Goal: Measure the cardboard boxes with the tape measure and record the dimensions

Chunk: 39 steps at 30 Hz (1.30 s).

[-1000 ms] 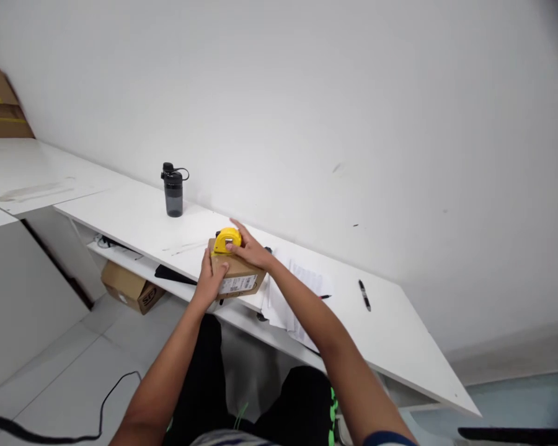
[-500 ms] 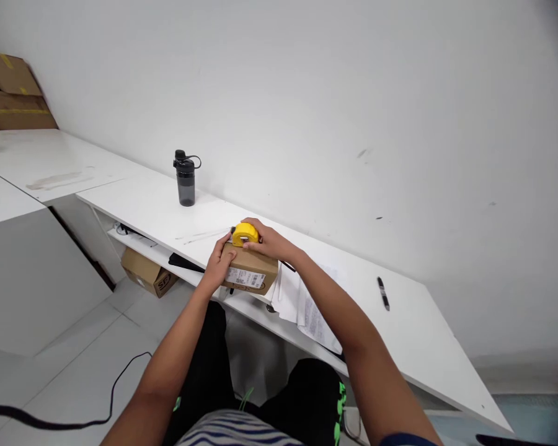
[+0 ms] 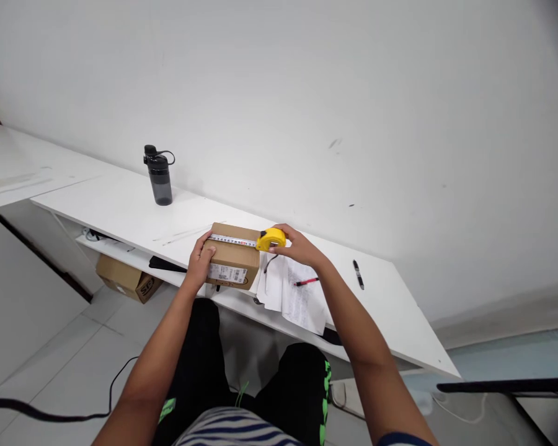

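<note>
Two legs in black trousers (image 3: 195,347), nearest, below the desk edge.

One left hand (image 3: 199,263), clamped on the left end of the box, thumb on top, fingers at the blade's end.

One cardboard box (image 3: 232,255), labelled on its near side, at the desk's front edge; whether it rests there or is held up, cannot tell.

One right hand (image 3: 302,246), closed around a yellow tape measure (image 3: 271,239) at the box's right edge. Blade (image 3: 230,240) drawn out and laid across the box top: this span appears set for reading. Outstanding, by judgement: the reading itself and winding the blade in. Whether other sides are done, cannot tell.

Several printed papers (image 3: 302,303), right of the box; one red pen (image 3: 307,282) on them, unheld.

One black pen (image 3: 358,274), farther right on the white desk (image 3: 376,303).

One second carton (image 3: 126,279), under the shelf at left.

One dark bottle (image 3: 160,181), upright near the wall (image 3: 279,111).
</note>
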Each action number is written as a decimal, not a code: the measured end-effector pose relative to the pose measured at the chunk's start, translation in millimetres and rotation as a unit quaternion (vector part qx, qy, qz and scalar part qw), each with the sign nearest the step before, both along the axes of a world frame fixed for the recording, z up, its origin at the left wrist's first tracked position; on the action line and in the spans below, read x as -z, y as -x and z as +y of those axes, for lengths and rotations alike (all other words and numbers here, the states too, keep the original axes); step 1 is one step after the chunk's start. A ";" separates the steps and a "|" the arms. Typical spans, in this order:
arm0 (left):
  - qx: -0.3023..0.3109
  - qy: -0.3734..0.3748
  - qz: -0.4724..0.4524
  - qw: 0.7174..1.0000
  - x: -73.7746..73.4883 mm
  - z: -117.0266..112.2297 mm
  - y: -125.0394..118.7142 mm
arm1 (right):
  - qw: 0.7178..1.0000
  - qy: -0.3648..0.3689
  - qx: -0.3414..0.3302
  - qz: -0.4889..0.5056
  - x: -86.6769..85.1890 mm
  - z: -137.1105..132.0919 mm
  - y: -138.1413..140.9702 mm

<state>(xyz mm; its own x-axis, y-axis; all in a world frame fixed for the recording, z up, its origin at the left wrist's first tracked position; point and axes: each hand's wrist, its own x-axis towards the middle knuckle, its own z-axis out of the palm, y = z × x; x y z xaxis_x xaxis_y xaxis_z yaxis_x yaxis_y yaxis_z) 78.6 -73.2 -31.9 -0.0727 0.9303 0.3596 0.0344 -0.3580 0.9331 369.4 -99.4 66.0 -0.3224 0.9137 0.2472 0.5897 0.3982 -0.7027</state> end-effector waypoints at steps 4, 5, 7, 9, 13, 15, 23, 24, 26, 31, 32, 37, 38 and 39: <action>0.019 0.023 -0.016 0.999 0.5 -0.1 -1.8 | 0.995 -0.061 -0.042 -0.064 -7.9 18.7 59.2; 0.026 0.033 -0.018 0.999 0.5 0.0 -1.6 | 0.993 -0.074 -0.046 -0.079 -8.1 24.3 76.8; 0.041 0.054 -0.034 0.997 0.5 0.1 -0.8 | 0.990 -0.094 -0.056 -0.087 -7.0 34.9 110.3; 0.053 0.069 -0.066 0.994 0.7 -0.4 -0.4 | 0.989 -0.105 -0.072 -0.079 -4.8 42.5 137.3; 0.051 0.092 -0.101 0.989 3.0 -4.6 -2.5 | 0.987 -0.118 -0.067 -0.091 -0.7 44.4 161.1; 0.030 0.097 -0.094 0.990 4.5 -7.6 -5.5 | 0.985 -0.140 -0.029 -0.096 0.4 40.7 158.5; -0.055 0.055 -0.025 0.997 2.4 -10.4 -16.2 | 0.959 -0.175 0.216 0.048 2.0 34.7 95.3; -0.057 0.055 -0.023 0.997 1.3 -9.3 -16.8 | 0.952 -0.167 0.245 0.078 5.0 33.1 84.5; -0.060 0.053 -0.014 0.997 -1.2 -6.4 -18.5 | 0.935 -0.147 0.289 0.140 14.6 24.9 61.3; -0.072 0.033 0.046 0.996 -6.6 15.1 -24.8 | 0.860 -0.074 0.318 0.392 53.2 -37.2 -8.3; -0.071 0.028 0.053 0.996 -8.1 22.8 -26.0 | 0.833 -0.067 0.330 0.439 61.8 -55.6 -24.5; -0.118 0.025 0.090 0.989 -25.8 50.7 -42.5 | 0.738 -0.066 0.499 0.449 104.9 -134.2 -111.5; -0.160 0.008 0.115 0.980 -29.7 48.3 -50.2 | 0.737 -0.053 0.533 0.411 112.9 -141.9 -127.8; -0.201 -0.022 0.144 0.969 -32.2 42.3 -59.9 | 0.740 -0.037 0.562 0.369 120.1 -146.3 -142.7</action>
<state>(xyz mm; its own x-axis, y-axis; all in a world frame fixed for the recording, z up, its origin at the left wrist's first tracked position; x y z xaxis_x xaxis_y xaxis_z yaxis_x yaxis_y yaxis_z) 138.5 -30.9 0.3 -0.3173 0.8303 0.4582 0.4354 -0.3017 0.8482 512.1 -245.8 -54.1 0.8774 0.4783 0.0389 0.0435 0.0016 -0.9991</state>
